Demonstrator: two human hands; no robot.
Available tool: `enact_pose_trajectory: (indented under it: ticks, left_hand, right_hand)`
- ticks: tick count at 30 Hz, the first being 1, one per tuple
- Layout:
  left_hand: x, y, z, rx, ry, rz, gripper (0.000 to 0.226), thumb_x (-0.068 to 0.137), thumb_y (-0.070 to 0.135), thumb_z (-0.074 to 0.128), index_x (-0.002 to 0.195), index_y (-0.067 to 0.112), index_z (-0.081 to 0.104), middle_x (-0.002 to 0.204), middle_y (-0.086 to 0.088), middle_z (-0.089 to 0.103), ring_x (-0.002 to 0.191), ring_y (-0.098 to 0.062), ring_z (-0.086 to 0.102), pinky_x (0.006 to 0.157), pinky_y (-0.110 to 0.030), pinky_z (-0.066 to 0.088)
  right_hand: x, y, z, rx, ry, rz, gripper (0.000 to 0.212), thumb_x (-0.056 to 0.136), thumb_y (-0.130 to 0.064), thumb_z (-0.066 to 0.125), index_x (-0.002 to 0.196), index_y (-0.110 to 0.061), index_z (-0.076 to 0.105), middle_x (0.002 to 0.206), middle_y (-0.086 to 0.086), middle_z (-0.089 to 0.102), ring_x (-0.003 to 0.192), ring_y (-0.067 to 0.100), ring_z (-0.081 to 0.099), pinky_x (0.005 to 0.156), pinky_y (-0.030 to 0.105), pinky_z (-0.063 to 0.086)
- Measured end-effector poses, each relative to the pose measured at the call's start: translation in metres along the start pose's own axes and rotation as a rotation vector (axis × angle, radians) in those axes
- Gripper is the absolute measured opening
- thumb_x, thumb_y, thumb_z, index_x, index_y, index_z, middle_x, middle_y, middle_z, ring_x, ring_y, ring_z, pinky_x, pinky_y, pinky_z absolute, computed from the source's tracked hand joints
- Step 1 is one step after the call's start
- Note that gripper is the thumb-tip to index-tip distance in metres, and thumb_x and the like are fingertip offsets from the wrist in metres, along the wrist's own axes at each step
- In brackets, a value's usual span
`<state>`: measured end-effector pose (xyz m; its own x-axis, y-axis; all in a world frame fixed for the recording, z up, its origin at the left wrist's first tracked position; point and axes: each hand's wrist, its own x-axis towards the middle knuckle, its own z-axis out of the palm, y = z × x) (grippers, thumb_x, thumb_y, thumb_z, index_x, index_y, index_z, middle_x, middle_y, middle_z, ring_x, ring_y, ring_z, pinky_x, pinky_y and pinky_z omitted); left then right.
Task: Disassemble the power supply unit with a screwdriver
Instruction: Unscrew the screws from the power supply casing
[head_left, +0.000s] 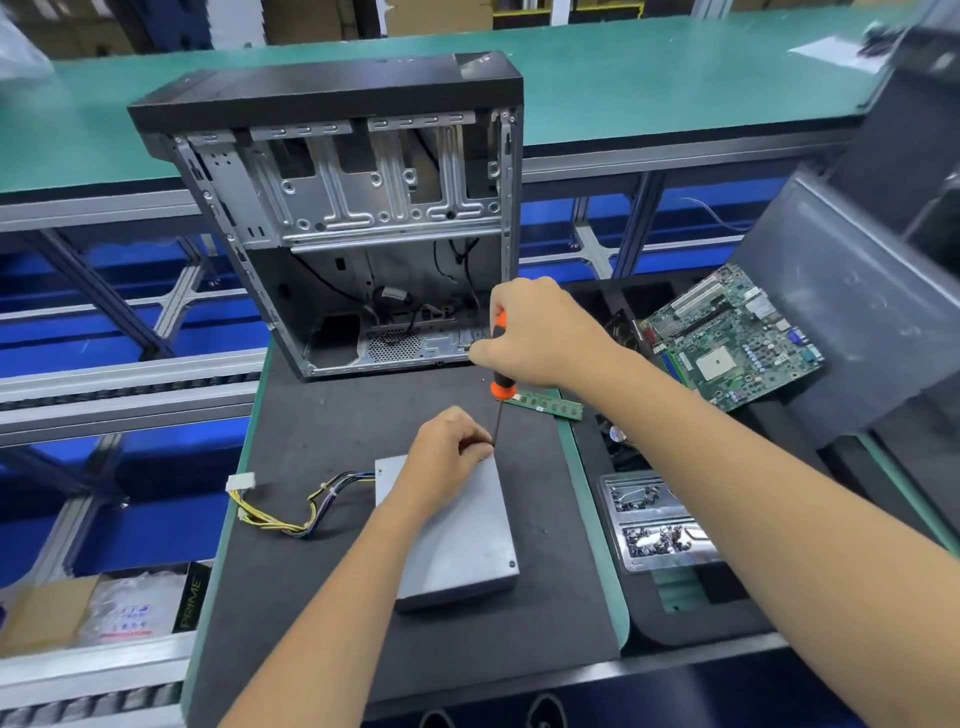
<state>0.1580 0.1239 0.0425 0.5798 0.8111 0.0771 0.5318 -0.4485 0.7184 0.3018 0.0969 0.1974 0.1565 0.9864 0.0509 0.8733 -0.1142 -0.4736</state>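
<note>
The power supply unit lies flat on the bench. The left hand rests on its far corner, fingers pinching the shaft of the screwdriver; the right hand is clenched around the handle.

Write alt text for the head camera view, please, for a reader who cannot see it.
A person's right hand holds an orange-and-black screwdriver upright, tip at the far corner of a grey power supply unit, where the left hand steadies it on a dark mat. Behind stands an open computer case; a motherboard lies at right.
</note>
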Motion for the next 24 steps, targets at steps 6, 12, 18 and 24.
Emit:
enact_pose_trajectory:
  ticks: [6, 12, 18, 24]
  left_hand:
    - [0.001, -0.005, 0.002, -0.043, 0.012, 0.001, 0.003, 0.080, 0.005, 0.073, 0.080, 0.008, 0.073, 0.085, 0.002, 0.061, 0.078, -0.011, 0.058, 0.074, -0.015, 0.043]
    - [-0.001, -0.006, 0.004, -0.024, -0.001, 0.022, 0.007, 0.083, 0.004, 0.068, 0.080, 0.010, 0.070, 0.087, 0.004, 0.059, 0.081, -0.009, 0.056, 0.076, -0.014, 0.043]
    - [-0.002, -0.007, 0.004, -0.008, -0.008, 0.052, 0.008, 0.084, 0.004, 0.066, 0.079, 0.011, 0.068, 0.086, 0.006, 0.057, 0.078, -0.005, 0.054, 0.071, -0.006, 0.038]
    - [-0.003, -0.008, 0.004, -0.070, 0.001, 0.038, 0.006, 0.081, 0.009, 0.070, 0.078, 0.013, 0.068, 0.086, 0.006, 0.058, 0.077, -0.005, 0.057, 0.071, -0.013, 0.044]
  right_hand:
    - [-0.001, 0.003, 0.000, 0.041, -0.002, 0.006, 0.025, 0.072, -0.027, 0.065, 0.075, -0.012, 0.045, 0.068, 0.010, 0.041, 0.061, 0.019, 0.031, 0.053, 0.031, 0.028]
    - [-0.002, 0.001, 0.000, 0.045, -0.007, -0.008, 0.029, 0.075, -0.029, 0.065, 0.075, -0.009, 0.044, 0.065, 0.006, 0.040, 0.056, 0.017, 0.028, 0.048, 0.029, 0.026]
    - [-0.002, -0.003, 0.001, -0.009, -0.063, -0.043, 0.033, 0.076, -0.028, 0.063, 0.069, -0.012, 0.034, 0.060, 0.001, 0.035, 0.053, 0.017, 0.027, 0.045, 0.027, 0.023]
    - [0.010, -0.011, -0.005, -0.188, -0.173, -0.101, 0.041, 0.087, -0.036, 0.056, 0.061, -0.013, 0.034, 0.051, 0.001, 0.043, 0.045, 0.020, 0.042, 0.043, 0.025, 0.028]
